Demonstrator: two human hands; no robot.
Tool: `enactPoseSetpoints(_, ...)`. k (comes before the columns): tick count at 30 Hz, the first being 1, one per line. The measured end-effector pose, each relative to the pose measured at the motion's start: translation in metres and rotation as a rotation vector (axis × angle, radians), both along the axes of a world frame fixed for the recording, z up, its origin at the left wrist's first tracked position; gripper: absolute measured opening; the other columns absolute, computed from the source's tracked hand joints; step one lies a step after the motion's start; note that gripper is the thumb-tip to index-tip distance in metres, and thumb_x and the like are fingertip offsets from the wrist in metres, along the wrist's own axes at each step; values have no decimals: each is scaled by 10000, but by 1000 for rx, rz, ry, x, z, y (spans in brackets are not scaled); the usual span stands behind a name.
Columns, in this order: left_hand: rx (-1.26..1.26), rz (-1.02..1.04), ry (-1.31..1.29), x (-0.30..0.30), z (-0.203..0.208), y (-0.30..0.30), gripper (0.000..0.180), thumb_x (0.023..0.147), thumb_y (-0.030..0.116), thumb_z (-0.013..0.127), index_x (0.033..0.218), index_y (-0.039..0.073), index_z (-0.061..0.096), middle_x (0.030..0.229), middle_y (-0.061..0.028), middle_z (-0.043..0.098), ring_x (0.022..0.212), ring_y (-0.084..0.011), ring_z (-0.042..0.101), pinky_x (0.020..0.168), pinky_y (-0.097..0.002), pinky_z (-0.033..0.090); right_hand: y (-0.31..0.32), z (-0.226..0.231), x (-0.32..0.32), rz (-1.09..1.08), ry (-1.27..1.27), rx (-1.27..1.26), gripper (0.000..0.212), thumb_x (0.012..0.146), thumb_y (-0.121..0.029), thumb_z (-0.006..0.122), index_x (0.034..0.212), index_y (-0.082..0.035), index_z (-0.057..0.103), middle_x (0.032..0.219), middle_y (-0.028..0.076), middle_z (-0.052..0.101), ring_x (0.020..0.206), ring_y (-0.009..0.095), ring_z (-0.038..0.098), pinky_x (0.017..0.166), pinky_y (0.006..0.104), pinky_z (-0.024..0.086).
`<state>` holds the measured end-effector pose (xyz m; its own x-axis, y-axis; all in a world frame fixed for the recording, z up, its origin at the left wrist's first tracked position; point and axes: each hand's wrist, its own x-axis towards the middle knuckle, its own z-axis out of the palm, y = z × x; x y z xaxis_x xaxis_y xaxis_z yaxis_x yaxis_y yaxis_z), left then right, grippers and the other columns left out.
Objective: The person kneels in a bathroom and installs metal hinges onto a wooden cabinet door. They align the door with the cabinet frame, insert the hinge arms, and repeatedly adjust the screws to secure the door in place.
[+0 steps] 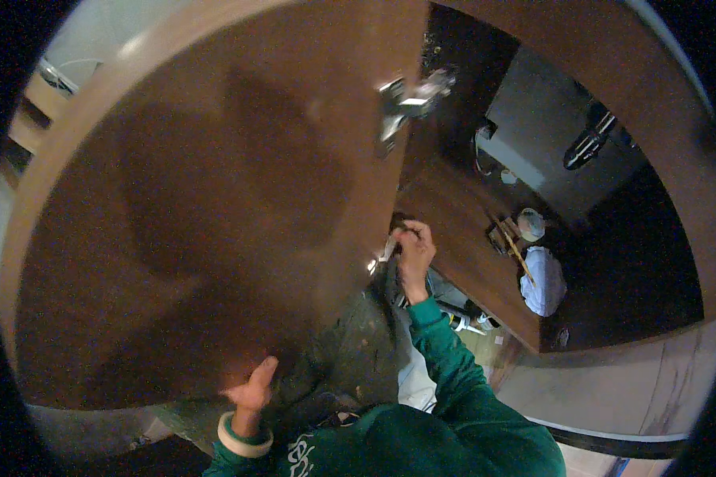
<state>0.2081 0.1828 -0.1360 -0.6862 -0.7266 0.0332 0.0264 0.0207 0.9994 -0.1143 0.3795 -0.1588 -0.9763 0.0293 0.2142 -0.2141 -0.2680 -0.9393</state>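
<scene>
A large brown cabinet door [239, 183] fills the left and middle of the view, swung out from a dark cabinet. At its lower edge is my left hand [250, 389], thumb raised against the face and the other fingers mostly hidden behind the edge. My right hand [415, 250] is by the lower metal hinge [383, 253], where door and cabinet meet. Its fingers are curled together, and what lies between them is too dark and blurred to make out. Higher on the same door edge sits a second metal hinge [402, 107], spread open.
Inside the cabinet are a crumpled white cloth [542, 282], a round pale container [531, 224], a thin yellowish stick [519, 258] and a shiny dark cylindrical fitting [590, 143]. A white-nozzled tube [461, 321] lies below the cabinet's lower edge. My knee [350, 342] is close to the door.
</scene>
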Motion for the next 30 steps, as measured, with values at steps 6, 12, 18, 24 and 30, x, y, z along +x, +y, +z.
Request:
enactPoseSetpoints(6,14,56,94,62,-21,8,441,695,-39,737,1110,-5,591,1053,-83,618,944,-205,578,862,-357,473,8,-33,72,118,-146,192,237,793,-4,623,1011,-55,544,705,35,626,597,88,564,513,249,456)
enactPoseSetpoints(12,15,-16,9,64,0,21,439,692,-48,728,1106,-13,586,1045,-94,619,930,-215,583,855,-364,477,-1,-64,94,240,-219,29,219,824,1,608,1013,7,497,652,64,611,491,134,568,443,269,480)
enactPoseSetpoints(18,-88,-130,-166,82,40,2,437,689,-57,719,1102,-21,581,1037,-106,621,916,-225,589,848,-371,480,10,-71,100,266,-241,37,248,829,-3,599,1047,-4,479,666,81,628,486,138,575,451,267,476)
enactPoseSetpoints(24,-151,-78,71,66,58,-11,417,676,-86,692,1074,-33,581,1024,-122,623,907,-234,595,824,-354,495,18,-5,91,160,-86,660,218,806,-61,652,1003,2,584,710,61,646,631,124,604,571,254,488)
enactPoseSetpoints(30,126,52,20,55,76,-5,401,665,-91,680,1050,-24,590,967,-108,624,872,-208,595,780,-336,510,19,134,73,504,71,-50,723,764,-157,740,1369,-14,371,1226,155,549,961,218,618,782,311,527)
